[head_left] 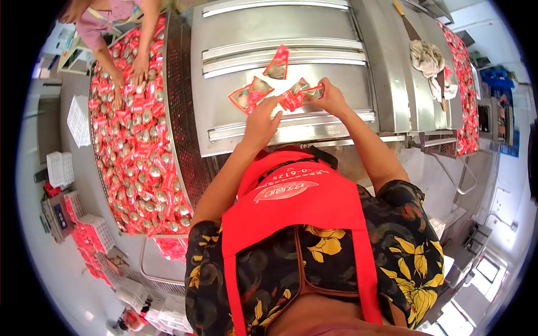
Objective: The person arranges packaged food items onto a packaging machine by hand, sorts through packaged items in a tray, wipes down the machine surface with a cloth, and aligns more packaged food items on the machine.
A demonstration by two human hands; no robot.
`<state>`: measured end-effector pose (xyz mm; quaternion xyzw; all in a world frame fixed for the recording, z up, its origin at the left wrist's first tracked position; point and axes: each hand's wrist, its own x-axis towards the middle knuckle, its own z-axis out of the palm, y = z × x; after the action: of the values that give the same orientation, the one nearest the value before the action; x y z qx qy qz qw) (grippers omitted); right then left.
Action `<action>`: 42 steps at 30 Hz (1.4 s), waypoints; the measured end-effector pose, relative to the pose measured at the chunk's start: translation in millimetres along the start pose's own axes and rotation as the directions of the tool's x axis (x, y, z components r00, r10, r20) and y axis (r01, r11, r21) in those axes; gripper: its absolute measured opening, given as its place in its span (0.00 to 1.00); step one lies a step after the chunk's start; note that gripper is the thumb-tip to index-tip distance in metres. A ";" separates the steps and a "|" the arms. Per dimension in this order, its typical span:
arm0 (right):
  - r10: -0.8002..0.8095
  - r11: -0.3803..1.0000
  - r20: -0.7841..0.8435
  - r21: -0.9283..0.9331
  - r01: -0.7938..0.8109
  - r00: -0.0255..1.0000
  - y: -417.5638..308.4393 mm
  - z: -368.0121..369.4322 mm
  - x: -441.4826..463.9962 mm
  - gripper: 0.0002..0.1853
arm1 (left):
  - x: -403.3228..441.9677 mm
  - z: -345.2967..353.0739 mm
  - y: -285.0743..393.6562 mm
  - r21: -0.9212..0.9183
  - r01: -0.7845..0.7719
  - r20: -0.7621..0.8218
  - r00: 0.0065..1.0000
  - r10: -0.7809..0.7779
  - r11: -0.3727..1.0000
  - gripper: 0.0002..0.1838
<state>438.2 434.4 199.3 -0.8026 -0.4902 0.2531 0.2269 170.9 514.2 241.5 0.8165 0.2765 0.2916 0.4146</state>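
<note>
On the steel machine top (286, 21) lie several small red-edged packets with clear windows and something greenish-brown inside. My right hand (332, 99) pinches the edge of one packet (312, 94) at the right of the group. My left hand (262, 121) rests just in front of the group, thumb and fingers apart. Its fingertips are close to a packet (260, 89) on the left; whether they touch it I cannot tell. Between my hands is another red packet (291, 101), and one more packet (277, 63) lies farther back.
At the left stands a long perforated metal bin (180, 106) heaped with red packets (140, 162). Another person's hands (139, 68) reach into it. A crumpled cloth (427, 59) lies on the machine at right. White crates (60, 169) stand on the far left.
</note>
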 end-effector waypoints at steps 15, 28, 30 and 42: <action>-0.212 0.953 -0.218 0.171 0.251 0.953 60.5 -59.5 8.0 0.39 | 95.9 153.6 -14.1 0.104 0.438 0.322 0.835 -0.447 0.893 0.07; 0.323 0.502 0.528 0.608 -0.615 0.785 159.4 -89.7 6.3 0.10 | 107.7 224.0 -16.1 -0.436 0.863 0.663 0.500 -0.558 0.256 0.12; 0.322 0.533 0.546 0.570 -0.625 0.773 170.2 -87.5 7.7 0.10 | 107.6 225.8 -22.3 -0.424 0.859 0.688 0.512 -0.515 0.288 0.12; 0.207 0.879 0.319 0.354 -0.319 0.925 185.8 -65.0 1.6 0.13 | 106.8 242.3 -54.7 -0.103 0.570 0.523 0.728 -0.443 0.815 0.17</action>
<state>604.5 350.9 135.2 -0.7564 -0.3398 0.4842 0.2793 402.6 490.8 104.2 0.6935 0.3396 -0.0102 0.6353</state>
